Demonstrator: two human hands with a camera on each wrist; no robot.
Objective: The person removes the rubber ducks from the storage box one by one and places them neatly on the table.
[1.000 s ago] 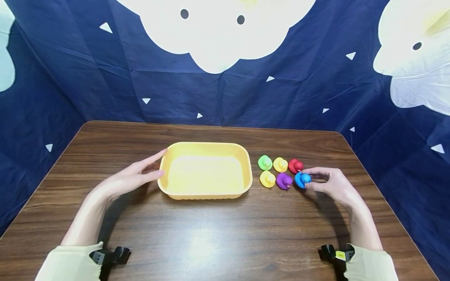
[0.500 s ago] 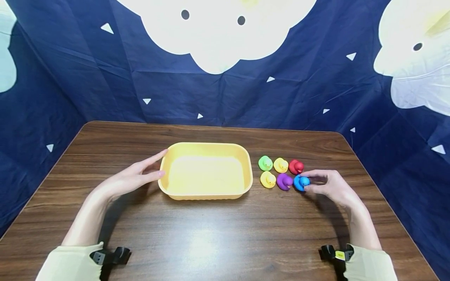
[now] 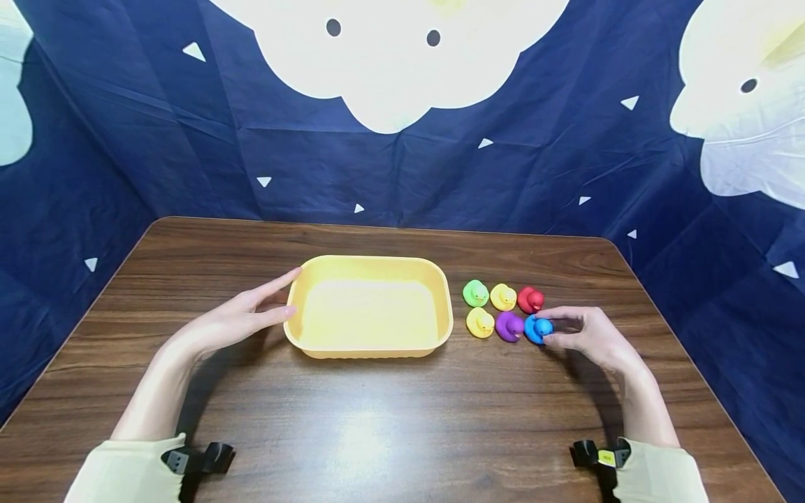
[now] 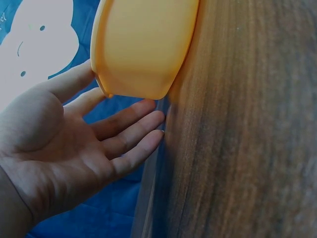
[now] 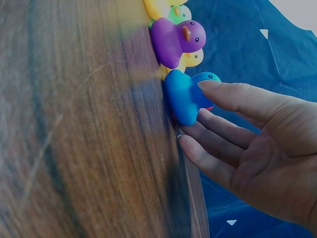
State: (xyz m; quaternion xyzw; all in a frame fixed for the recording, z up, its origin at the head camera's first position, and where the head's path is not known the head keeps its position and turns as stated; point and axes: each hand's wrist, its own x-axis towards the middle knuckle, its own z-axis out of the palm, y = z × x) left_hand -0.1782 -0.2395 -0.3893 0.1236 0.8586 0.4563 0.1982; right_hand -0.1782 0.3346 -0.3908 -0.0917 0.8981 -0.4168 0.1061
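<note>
A yellow plastic basin (image 3: 367,353) stands on the wooden table. My left hand (image 3: 229,318) is at its left end, with thumb and index finger touching the rim and the other fingers extended below, as the left wrist view shows. On the right, my right hand (image 3: 594,335) pinches a blue rubber duck (image 3: 537,329) between thumb and fingers. In the right wrist view the thumb lies against the duck's head (image 5: 205,79). Beside the blue duck sits a purple duck (image 3: 508,327), with a red duck (image 3: 530,300) behind it.
Between basin and purple duck are a green duck (image 3: 475,293) and two yellow ducks, one at the back (image 3: 503,297) and one in front (image 3: 480,323). All the ducks form two short rows. A dark blue cloth (image 3: 402,175) with white shapes hangs behind the table (image 3: 402,433).
The blue duck and my right hand have shifted slightly left and nearer to me, closer to the purple duck. My left hand and the basin have stayed put.
</note>
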